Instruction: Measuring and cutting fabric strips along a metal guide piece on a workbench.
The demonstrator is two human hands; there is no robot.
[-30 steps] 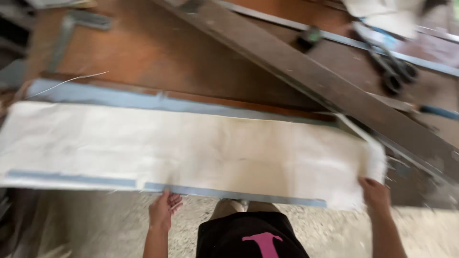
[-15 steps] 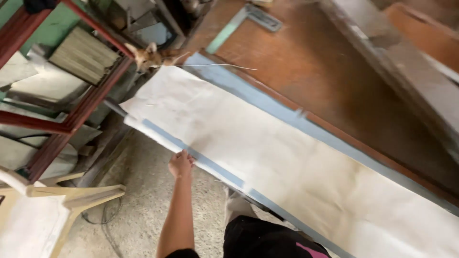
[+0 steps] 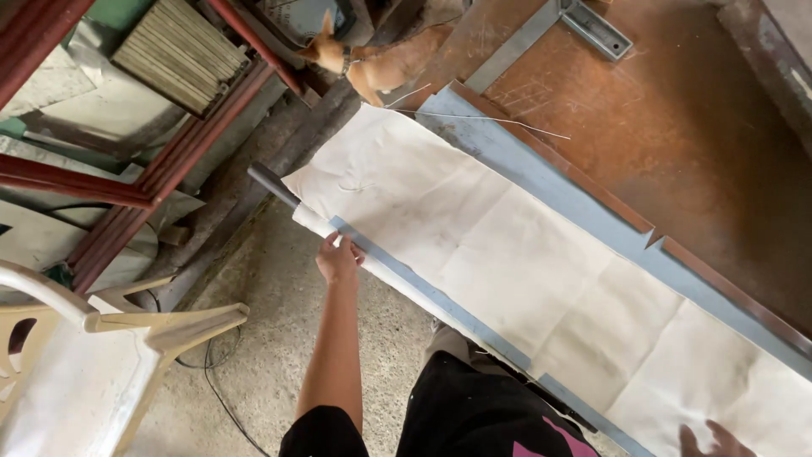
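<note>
A long white paper sheet (image 3: 516,262) lies over a blue-grey metal strip (image 3: 550,182) on a rusty brown workbench (image 3: 694,127). My left hand (image 3: 338,258) grips the near edge of the sheet close to its left end, where it wraps over a dark bar (image 3: 272,184). My right hand (image 3: 717,440) rests flat on the sheet at the bottom right, only its fingers showing. A thin wire (image 3: 482,118) lies across the sheet's far end.
A small tan dog (image 3: 381,63) stands by the bench's far left corner. A metal square (image 3: 584,21) lies on the bench top. A cream plastic chair (image 3: 93,355) stands at the lower left, red steel racking (image 3: 135,195) with stacked boards beyond it. A black cable (image 3: 222,398) runs over the concrete floor.
The view has swung left along the bench. My left hand has slid along the sheet's near edge to its left end. The dog has come into view.
</note>
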